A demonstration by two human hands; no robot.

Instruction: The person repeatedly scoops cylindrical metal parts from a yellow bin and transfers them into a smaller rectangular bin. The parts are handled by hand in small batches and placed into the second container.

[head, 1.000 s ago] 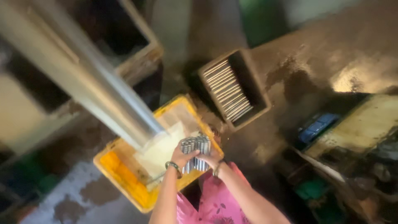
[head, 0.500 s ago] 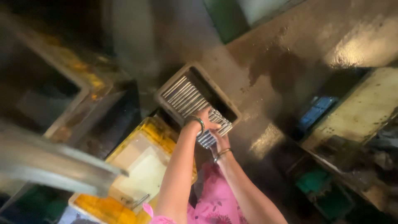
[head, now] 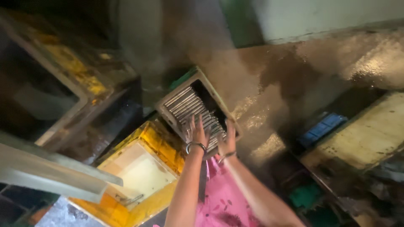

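In the grey crate (head: 185, 89), spread fingers (head: 194, 126) press shiny, ridged metal rods (head: 189, 107).

left hand (head: 197, 133): metal bangle | right hand (head: 227, 142): thin bangle | garment: pink (dark floral print)

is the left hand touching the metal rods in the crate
Touching. The head view shows the left hand lying flat on the metal rods stacked in the crate, fingers spread over them with no gap showing.
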